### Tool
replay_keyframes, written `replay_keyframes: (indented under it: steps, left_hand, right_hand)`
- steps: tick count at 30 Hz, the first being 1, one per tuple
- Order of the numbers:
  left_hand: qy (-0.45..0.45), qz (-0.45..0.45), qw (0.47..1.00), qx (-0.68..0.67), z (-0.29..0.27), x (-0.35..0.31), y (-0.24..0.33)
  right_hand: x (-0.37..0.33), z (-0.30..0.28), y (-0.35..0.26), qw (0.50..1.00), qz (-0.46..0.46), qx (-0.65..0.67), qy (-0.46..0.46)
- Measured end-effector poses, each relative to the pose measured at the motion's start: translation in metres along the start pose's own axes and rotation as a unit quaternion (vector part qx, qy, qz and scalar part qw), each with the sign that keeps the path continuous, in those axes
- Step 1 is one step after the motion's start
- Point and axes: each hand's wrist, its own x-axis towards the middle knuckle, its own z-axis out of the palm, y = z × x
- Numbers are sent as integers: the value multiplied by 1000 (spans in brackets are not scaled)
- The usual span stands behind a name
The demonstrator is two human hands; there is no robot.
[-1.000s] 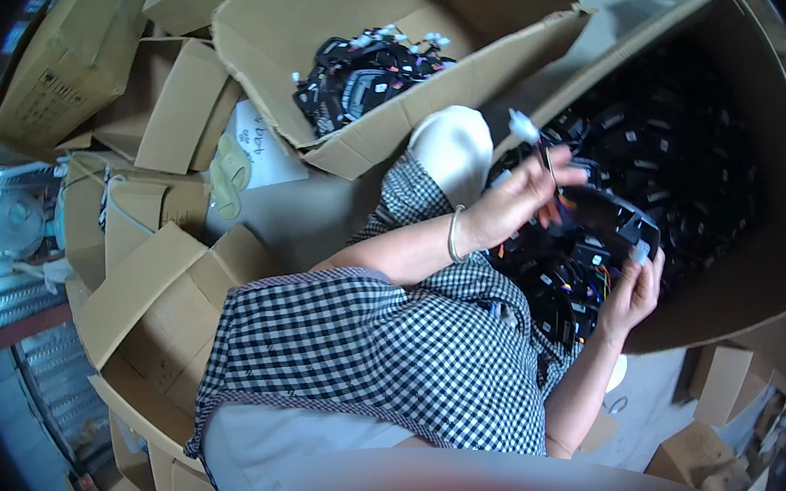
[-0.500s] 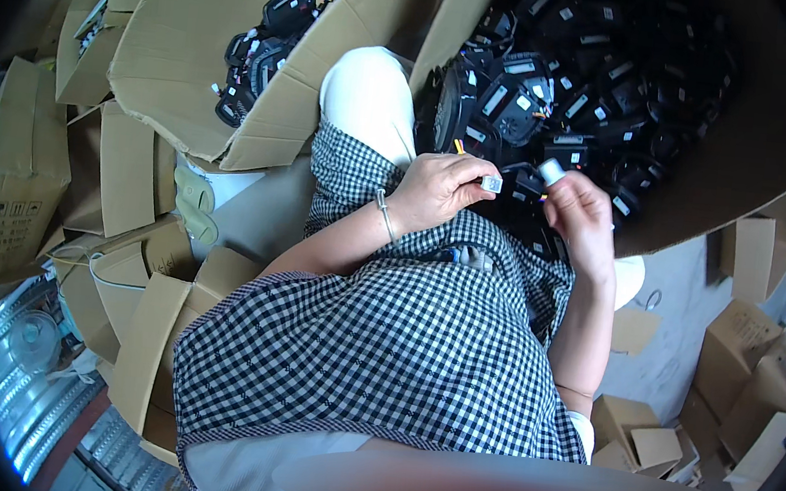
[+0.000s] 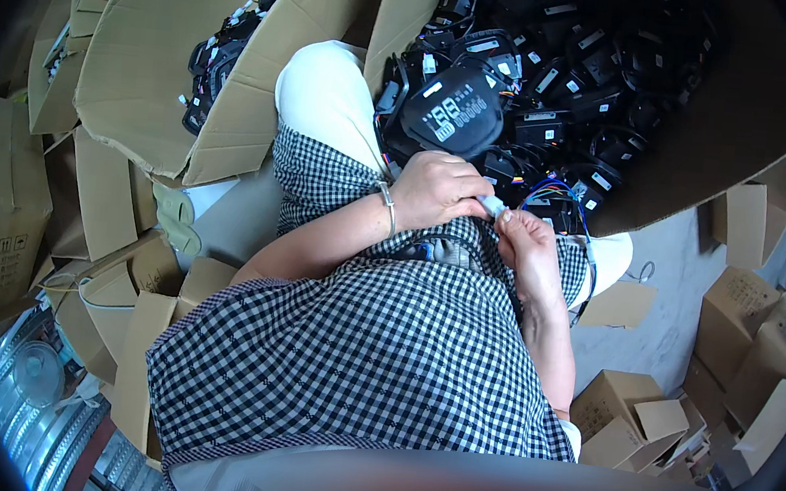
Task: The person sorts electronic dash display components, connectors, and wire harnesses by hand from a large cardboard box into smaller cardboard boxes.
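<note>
In front of my lap, my left hand [image 3: 438, 191] is closed around a small white plug connector [image 3: 490, 204], with its end showing past the fingertips. My right hand [image 3: 527, 243] pinches the connector's other end, so the two hands meet there. Whether it is one piece or two joined halves cannot be made out. Thin blue and multicoloured wires [image 3: 557, 188] arch up beside my right hand. Just beyond my left hand, a black display unit [image 3: 455, 109] lies face up with pale markings on its front.
A large cardboard box [image 3: 722, 173] holds several black units with wires and white labels. Another open box [image 3: 146, 61] at the left contains a few more. Small cartons [image 3: 623, 414] stand at the lower right, beside stacked clear plastic trays [image 3: 33, 400] at the far lower left.
My hands, apart before with a white connector piece in each, have come together. The right hand moved left and down. The display unit's marked face now shows, and the view has shifted.
</note>
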Motion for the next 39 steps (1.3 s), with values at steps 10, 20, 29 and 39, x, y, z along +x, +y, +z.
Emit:
replay_keyframes:
  steps: [10,20,29,39]
  left_hand:
    - [-135,-66,987,-51,-1,-5,-3]
    - [-26,-24,999,-37,-16,-7,23]
    - [179,-72,980,-53,-40,-3,26]
    - [-49,-33,997,58,-52,36,20]
  right_hand:
    - [5,-21,-17,935,-161,-311,45]
    - [206,-30,-54,924,-45,-351,143]
    - [165,-5,-44,857,-291,-346,249]
    - [57,49,12,718,-439,-540,7]
